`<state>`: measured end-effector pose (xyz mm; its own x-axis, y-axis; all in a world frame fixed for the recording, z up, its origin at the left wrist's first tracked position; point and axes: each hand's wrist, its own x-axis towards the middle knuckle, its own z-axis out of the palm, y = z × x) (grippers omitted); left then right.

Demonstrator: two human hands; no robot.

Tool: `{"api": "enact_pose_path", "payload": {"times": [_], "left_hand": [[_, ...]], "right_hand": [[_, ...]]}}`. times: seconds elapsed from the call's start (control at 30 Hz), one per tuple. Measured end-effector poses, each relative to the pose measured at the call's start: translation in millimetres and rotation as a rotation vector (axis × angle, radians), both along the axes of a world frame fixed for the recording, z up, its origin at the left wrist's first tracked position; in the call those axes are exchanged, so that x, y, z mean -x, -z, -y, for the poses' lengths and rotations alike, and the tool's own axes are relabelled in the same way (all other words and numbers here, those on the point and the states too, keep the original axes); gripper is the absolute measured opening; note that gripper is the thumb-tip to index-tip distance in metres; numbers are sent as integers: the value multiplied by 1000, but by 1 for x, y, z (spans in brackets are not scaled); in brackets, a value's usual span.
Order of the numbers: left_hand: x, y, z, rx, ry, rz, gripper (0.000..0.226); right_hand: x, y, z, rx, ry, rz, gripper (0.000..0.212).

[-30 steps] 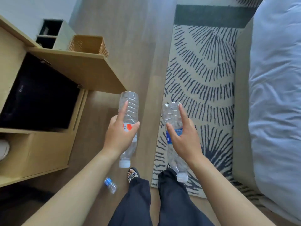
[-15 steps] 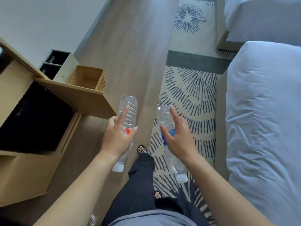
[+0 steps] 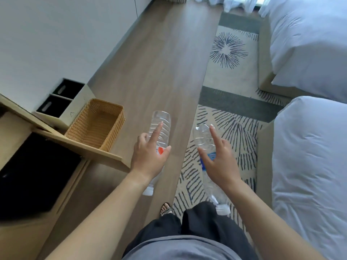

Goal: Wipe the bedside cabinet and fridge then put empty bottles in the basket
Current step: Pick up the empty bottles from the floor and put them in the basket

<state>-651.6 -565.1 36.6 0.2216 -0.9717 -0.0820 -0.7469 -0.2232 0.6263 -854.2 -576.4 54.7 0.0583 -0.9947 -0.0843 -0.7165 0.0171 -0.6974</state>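
Hands round bottles, right of basket

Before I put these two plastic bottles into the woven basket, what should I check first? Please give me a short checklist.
1. The left hand grips the clear plastic bottle with the red label: ok.
2. The right hand grips the crumpled clear plastic bottle with the blue label: ok.
3. Both bottles look empty: ok.
4. Room inside the tan woven rectangular basket: ok, nothing shows in it.
5. Bottles above the basket: not ok, both hang to its right.
6. The open wooden cabinet door leaves the way free: cannot tell, it covers the basket's near edge in this view.
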Motion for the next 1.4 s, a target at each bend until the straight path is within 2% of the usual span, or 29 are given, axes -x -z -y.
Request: {"api": "enact_pose_path", "payload": {"times": [0.3, 0.53, 0.7, 0.87, 1.07, 1.4], "left_hand": [[-51, 9, 133, -5, -105, 54, 72], [-87, 6, 262, -7, -242, 44, 72], [-134, 4, 316, -23, -383, 58, 75], [-188, 5, 331, -16, -593, 64, 72], [-265, 25, 351, 51, -743, 55, 65], [-415, 74, 421, 54, -728, -45, 60]], "right_hand": [[-52, 2, 159, -19, -78, 29, 68], [-103, 9, 328, -59, -266, 47, 70], [-159, 8, 426, -68, -392, 4, 70], [-233, 7, 470, -103, -580, -2, 71], [-330, 21, 502, -147, -727, -44, 73], [-479, 43, 566, -145, -722, -109, 72]]}}
